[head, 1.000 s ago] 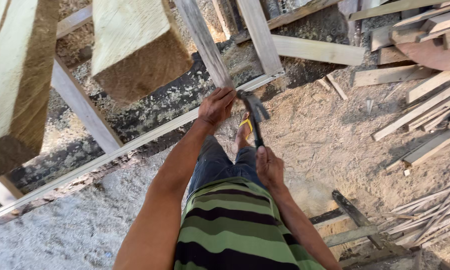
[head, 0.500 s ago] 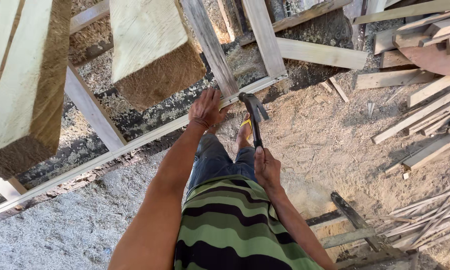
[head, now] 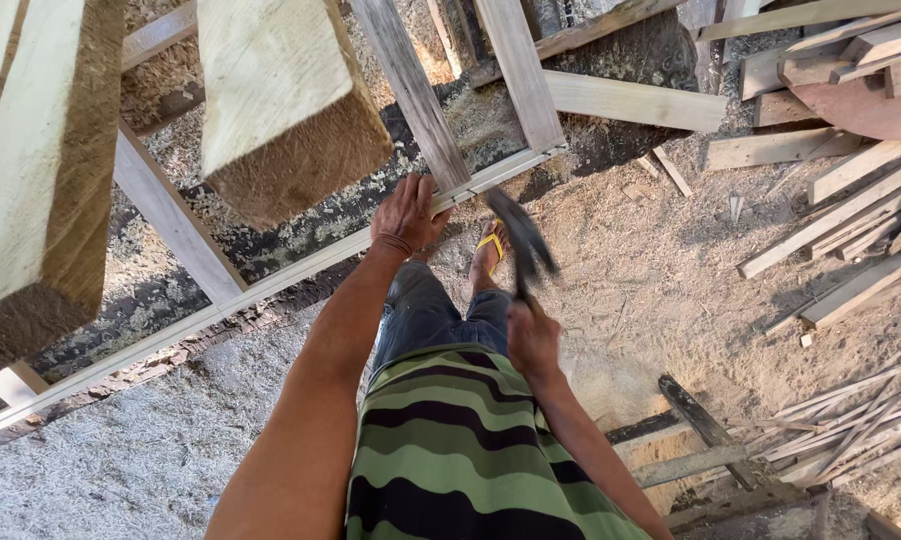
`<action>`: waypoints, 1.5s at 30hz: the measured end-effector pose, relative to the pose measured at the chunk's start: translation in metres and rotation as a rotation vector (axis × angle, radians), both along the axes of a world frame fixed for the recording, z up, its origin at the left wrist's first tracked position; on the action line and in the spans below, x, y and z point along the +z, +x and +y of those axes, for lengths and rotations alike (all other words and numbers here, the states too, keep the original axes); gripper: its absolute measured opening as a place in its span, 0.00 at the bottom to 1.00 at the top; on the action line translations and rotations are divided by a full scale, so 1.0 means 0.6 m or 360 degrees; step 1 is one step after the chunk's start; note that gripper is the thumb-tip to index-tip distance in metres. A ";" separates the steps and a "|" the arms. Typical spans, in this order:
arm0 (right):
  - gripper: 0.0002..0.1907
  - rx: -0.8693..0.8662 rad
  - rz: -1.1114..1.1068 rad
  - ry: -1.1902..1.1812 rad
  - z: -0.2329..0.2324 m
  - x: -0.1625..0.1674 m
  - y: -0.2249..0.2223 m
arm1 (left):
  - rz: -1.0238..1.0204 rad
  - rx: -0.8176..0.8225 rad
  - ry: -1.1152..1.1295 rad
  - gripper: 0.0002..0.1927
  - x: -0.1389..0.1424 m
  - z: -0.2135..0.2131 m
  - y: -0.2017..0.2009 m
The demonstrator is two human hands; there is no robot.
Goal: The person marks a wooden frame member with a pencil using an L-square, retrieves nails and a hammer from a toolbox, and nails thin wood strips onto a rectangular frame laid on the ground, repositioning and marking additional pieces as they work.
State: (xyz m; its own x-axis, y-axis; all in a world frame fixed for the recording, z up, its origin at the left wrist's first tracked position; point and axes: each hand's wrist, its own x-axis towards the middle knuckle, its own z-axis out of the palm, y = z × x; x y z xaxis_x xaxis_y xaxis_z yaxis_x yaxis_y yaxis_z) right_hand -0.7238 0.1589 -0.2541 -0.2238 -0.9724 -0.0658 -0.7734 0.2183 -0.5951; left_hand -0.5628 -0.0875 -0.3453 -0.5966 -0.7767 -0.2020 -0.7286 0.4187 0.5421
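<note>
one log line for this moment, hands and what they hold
left hand: pressing wooden frame | right hand: gripping hammer, blurred | ground: sawdust

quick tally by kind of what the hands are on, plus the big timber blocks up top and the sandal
hammer in the right hand: 1
thin frame rail under the left hand: 1
thick timber blocks: 2
yellow sandal: 1
total: 5

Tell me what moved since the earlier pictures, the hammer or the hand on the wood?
The hammer moved: the right hand has swung its head forward and down toward the wooden frame, and it now shows as a blur. The left hand stayed pressed on the frame's joint, and the right hand kept its grip on the handle.
</note>
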 end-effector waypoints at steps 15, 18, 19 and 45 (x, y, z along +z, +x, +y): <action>0.27 -0.0185 -0.0034 -0.0239 -0.020 0.030 -0.014 | -0.0149 -0.0006 0.0090 0.30 -0.017 -0.001 -0.003; 0.28 -0.0587 -0.0385 0.0929 -0.052 0.022 -0.014 | -0.0075 -0.0011 -0.0055 0.28 -0.008 0.001 -0.003; 0.28 -0.0574 -0.0360 0.0884 -0.058 0.029 -0.020 | -0.0075 -0.0002 -0.0040 0.28 -0.007 0.000 -0.008; 0.37 -0.0486 -0.1205 -0.0613 -0.027 0.093 -0.036 | -0.0112 0.0009 -0.0081 0.25 -0.011 0.001 -0.005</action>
